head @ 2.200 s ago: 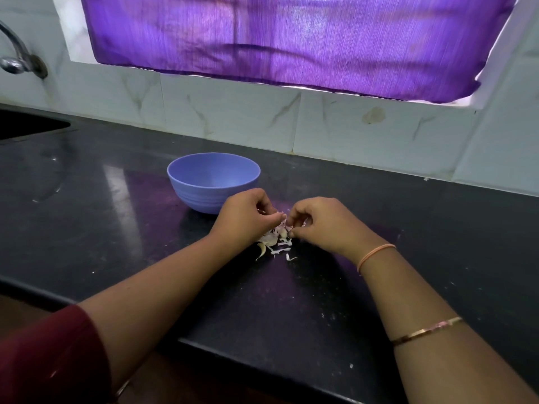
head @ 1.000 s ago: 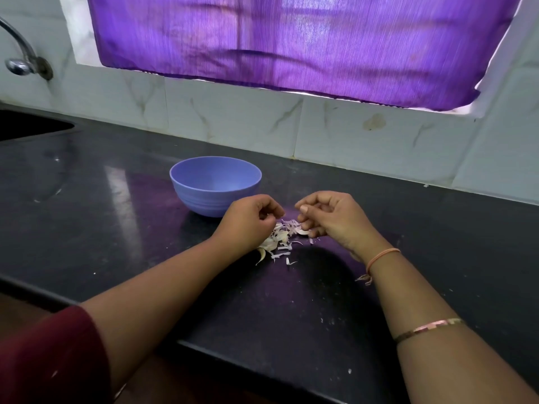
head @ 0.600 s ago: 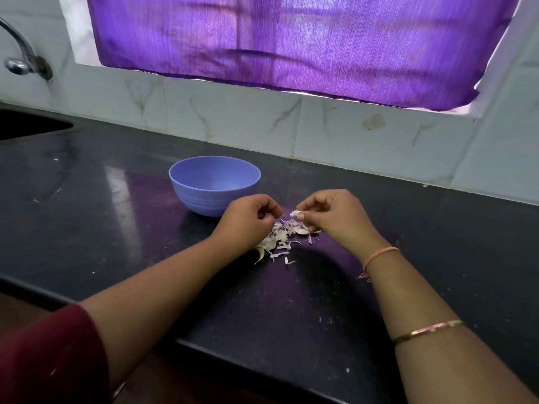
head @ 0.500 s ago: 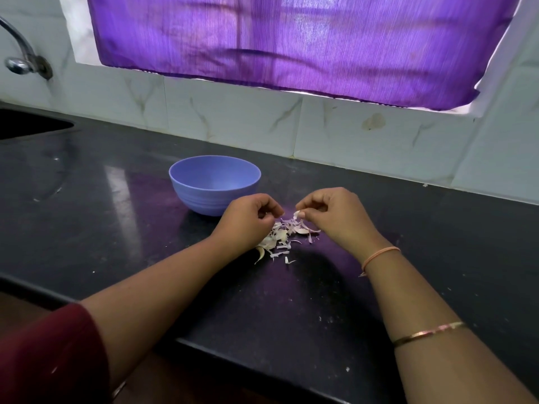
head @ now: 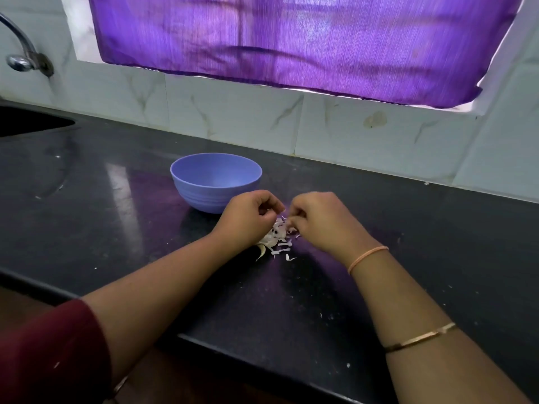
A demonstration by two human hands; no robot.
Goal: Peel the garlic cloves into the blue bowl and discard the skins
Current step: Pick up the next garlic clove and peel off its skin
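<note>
Both hands have closed back in over the garlic skins (head: 277, 239) since half a second ago, when the right fingers were lifted and spread clear of the heap; fingertips now nearly meet above it. Skins lie in a small loose pile on the black countertop (head: 379, 301), just in front and right of the blue bowl (head: 215, 185), near it but not touching. A curled piece sits at the pile's near left edge. Bowl interior as seen looks bare; its near floor is hidden by the rim.

Open counter lies to the right and toward the front edge, which runs close under the forearms. Tiled wall stands behind the bowl; sink (head: 29, 123) and tap (head: 23, 53) are well apart at far left.

Left hand (head: 250, 220): curled tight, fingertips pinched together over the pile; what they hold is hidden. Right hand (head: 319, 218): fingers bent inward, pinching at the pile's top; whether a clove or skin is grasped cannot be told.
</note>
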